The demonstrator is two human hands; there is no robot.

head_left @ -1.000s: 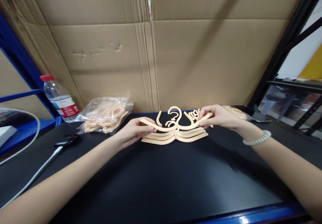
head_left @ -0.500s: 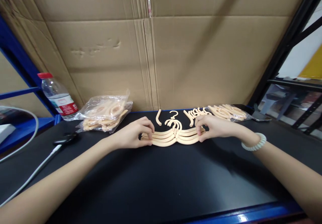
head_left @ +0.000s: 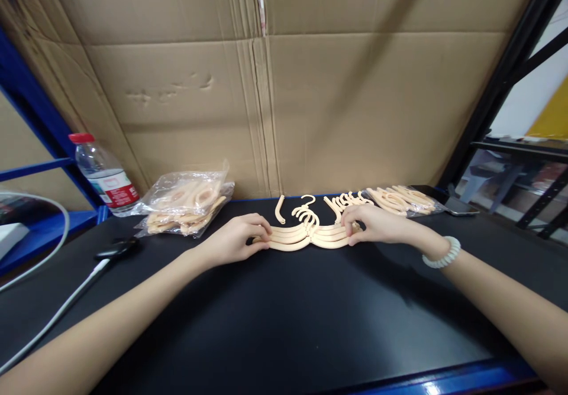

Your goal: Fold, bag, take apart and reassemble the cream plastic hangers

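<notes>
Several cream plastic hangers (head_left: 290,240) lie stacked on the black table, their hooks fanned toward the back. My left hand (head_left: 242,235) is closed round the left ends of the stack, thumb at the front and fingers behind. At the right ends, my right hand (head_left: 366,223) grips the same hangers in a like way. Just behind the stack lie a loose hook (head_left: 307,201) and a curved arm piece (head_left: 279,210). More small cream pieces (head_left: 346,200) lie in a row behind my right hand.
Bagged cream parts (head_left: 186,203) lie at the back left beside a red-capped bottle (head_left: 109,176). Another bag of parts (head_left: 402,198) and a phone (head_left: 459,207) are at the back right. A white cable (head_left: 57,312) crosses the left side. Cardboard (head_left: 355,105) stands behind the table.
The hangers have been pushed slightly away from me and lie closer together, front to back. Both hands still grip their ends.
</notes>
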